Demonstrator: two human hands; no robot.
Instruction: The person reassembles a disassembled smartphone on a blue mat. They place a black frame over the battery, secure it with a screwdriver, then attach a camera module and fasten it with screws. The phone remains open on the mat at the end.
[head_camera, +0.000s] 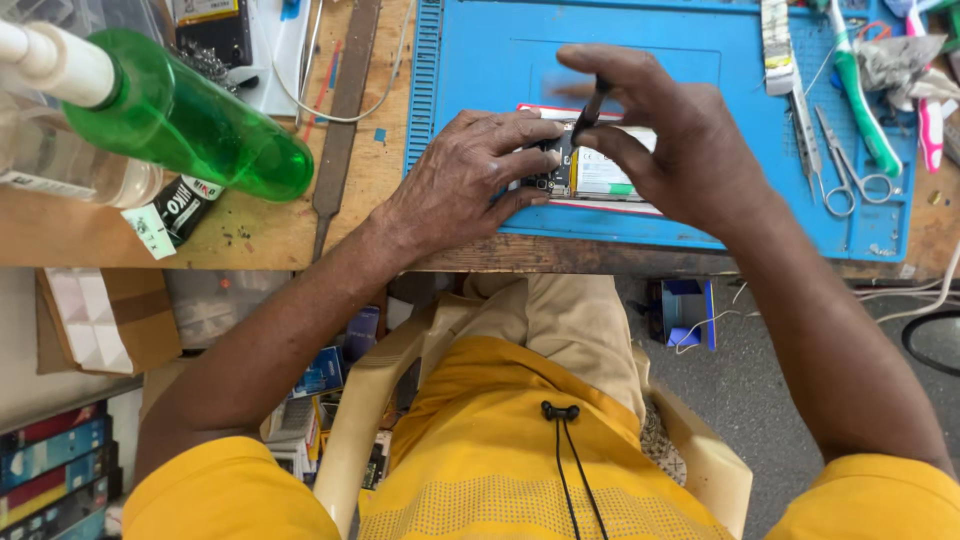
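An opened phone (598, 172) with its battery and circuit board showing lies on a blue work mat (700, 80) near the bench's front edge. My left hand (465, 180) presses flat on the phone's left end and holds it still. My right hand (660, 125) arches over the phone and pinches a thin dark tool (590, 108) upright, its tip down on the board near the left hand's fingertips. Much of the phone is hidden under both hands.
A green bottle (190, 115) and a clear bottle (60, 160) lie at the bench's left. A metal file (340, 110) lies beside the mat. Scissors (850, 170), tweezers (805, 130) and toothbrushes (865, 90) rest on the mat's right side. Boxes sit on the floor below.
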